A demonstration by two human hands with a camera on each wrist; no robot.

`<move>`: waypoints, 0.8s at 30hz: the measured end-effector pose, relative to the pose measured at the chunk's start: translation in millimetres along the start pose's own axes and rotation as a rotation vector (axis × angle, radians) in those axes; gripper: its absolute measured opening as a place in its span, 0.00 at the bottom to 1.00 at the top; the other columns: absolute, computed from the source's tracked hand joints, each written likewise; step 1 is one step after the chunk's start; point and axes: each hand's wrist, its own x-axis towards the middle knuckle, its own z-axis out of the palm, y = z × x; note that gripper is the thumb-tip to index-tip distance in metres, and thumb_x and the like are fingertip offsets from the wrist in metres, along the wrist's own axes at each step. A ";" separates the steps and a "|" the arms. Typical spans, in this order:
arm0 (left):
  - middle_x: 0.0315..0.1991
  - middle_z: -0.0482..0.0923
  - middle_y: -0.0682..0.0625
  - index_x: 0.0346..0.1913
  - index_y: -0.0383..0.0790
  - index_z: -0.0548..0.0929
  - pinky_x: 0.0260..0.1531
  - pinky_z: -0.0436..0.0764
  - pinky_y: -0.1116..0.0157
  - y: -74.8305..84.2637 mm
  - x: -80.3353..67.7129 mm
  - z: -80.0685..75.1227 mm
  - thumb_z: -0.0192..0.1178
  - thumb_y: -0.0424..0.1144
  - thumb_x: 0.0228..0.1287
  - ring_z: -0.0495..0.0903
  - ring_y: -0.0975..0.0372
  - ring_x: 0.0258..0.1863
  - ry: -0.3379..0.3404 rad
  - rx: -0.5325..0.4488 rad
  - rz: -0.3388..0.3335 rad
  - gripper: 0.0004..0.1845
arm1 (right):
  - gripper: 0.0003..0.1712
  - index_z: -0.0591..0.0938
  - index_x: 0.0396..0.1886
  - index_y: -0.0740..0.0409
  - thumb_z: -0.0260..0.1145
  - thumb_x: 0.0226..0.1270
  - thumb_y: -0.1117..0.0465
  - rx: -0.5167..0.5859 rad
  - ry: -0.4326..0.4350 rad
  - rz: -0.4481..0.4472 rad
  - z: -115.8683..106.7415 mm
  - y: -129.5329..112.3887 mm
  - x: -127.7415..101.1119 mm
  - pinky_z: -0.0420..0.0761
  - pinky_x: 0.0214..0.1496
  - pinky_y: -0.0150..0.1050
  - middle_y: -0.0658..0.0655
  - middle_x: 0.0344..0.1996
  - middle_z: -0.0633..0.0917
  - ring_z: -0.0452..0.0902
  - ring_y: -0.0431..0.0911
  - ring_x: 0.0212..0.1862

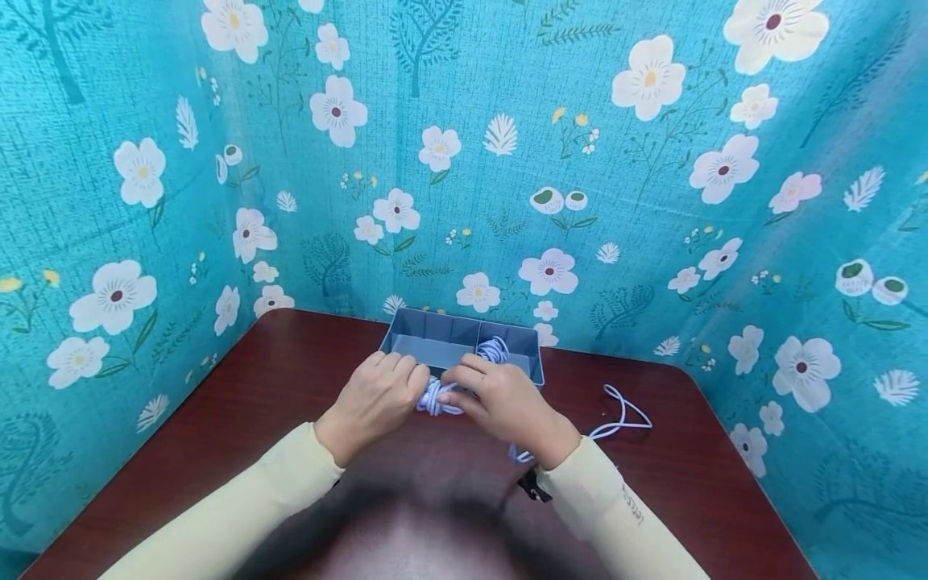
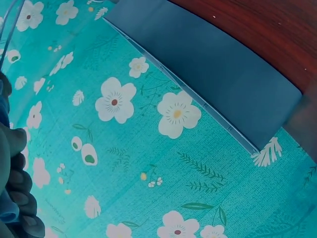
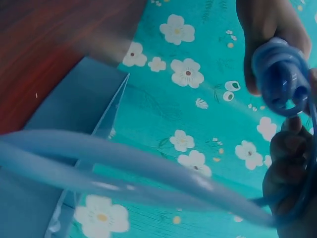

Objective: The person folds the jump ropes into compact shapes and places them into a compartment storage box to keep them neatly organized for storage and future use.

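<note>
Both hands meet over a coiled bundle of light blue cable [image 1: 437, 397] just in front of a blue divided box [image 1: 464, 345]. My left hand [image 1: 380, 396] grips the bundle's left end with curled fingers. My right hand [image 1: 500, 399] pinches the bundle from the right, and the cable's loose tail [image 1: 622, 415] trails off to the right across the table. The right wrist view shows the coil [image 3: 280, 74] held between fingers, with blurred strands [image 3: 124, 168] close to the lens. Another coil of the same cable [image 1: 494, 349] lies in the box's right compartment.
A dark red wooden table [image 1: 239, 419] holds everything. Teal flowered cloth [image 1: 580, 161] closes off the back and both sides. The box's outer wall [image 2: 218, 74] fills the upper part of the left wrist view. Bare tabletop shows left of the hands.
</note>
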 end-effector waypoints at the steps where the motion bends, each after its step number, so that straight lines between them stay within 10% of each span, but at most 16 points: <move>1: 0.19 0.67 0.49 0.29 0.39 0.74 0.19 0.64 0.66 -0.2 0.3 -0.3 0.69 0.38 0.54 0.65 0.60 0.17 0.007 -0.003 0.000 0.12 | 0.10 0.84 0.45 0.51 0.67 0.66 0.56 0.049 -0.001 0.012 -0.3 2.1 -0.4 0.73 0.31 0.26 0.45 0.34 0.79 0.72 0.35 0.29; 13: 0.20 0.68 0.48 0.30 0.38 0.74 0.18 0.64 0.67 2.9 2.4 0.9 0.70 0.35 0.52 0.66 0.60 0.17 0.089 -0.064 -0.065 0.13 | 0.12 0.86 0.47 0.61 0.58 0.71 0.69 0.560 0.050 0.228 8.8 18.7 -3.0 0.75 0.38 0.37 0.51 0.37 0.84 0.75 0.44 0.39; 24: 0.23 0.66 0.46 0.31 0.35 0.73 0.20 0.63 0.64 2.1 12.6 3.6 0.65 0.32 0.56 0.64 0.58 0.20 0.117 -0.087 -0.127 0.09 | 0.11 0.82 0.38 0.73 0.52 0.72 0.74 0.735 0.287 0.404 35.7 3.1 -4.5 0.77 0.41 0.36 0.65 0.30 0.83 0.79 0.52 0.36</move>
